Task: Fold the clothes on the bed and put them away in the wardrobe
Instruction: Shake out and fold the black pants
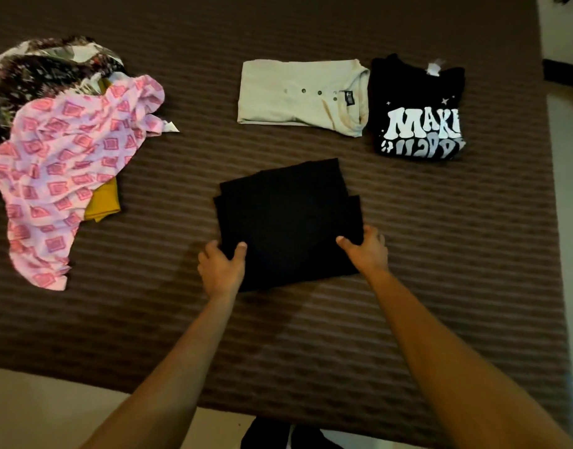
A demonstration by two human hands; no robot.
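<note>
Hands grip the near corners of a folded black garment (288,218) on the striped bed (408,286): left hand (222,265) and right hand (366,251) each pinching an edge. Beyond lie a folded beige shirt (298,95), a black printed tee (417,108) and, far left, an unfolded pile (61,150).

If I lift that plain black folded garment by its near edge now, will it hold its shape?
Probably not: the black garment is soft layered cloth, so the far end would likely sag or unfold. Its layers already sit offset at the far corners, so they may slip apart. It looks light; the left hand and right hand grip both near corners.
</note>
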